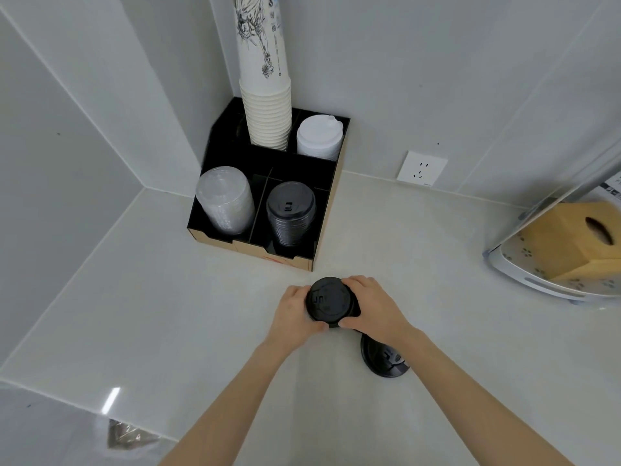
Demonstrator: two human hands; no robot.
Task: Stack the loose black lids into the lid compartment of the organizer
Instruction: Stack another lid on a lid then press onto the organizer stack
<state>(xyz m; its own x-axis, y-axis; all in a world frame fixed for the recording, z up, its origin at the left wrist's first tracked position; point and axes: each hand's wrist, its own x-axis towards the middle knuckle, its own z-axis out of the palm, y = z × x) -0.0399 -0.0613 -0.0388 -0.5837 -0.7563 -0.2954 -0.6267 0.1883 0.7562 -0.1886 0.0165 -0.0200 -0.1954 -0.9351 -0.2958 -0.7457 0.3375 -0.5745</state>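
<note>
Both hands, left hand [293, 314] and right hand [373, 306], fingers clamped around a black lid stack [331, 302] above the desk [168, 314], just before the organizer [255, 243]; another loose lid [383, 359] beneath the right wrist

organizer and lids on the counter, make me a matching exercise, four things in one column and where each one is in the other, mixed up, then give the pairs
Things
1. paper cup stack
2. white lids
3. clear lids
4. black lids in the organizer

Places
A. front right compartment
B. back left compartment
C. front left compartment
D. back right compartment

Pairs: 1-B, 2-D, 3-C, 4-A

The left hand and right hand hold more black lids between them over the counter, and another loose black lid lies under the right wrist.
</note>
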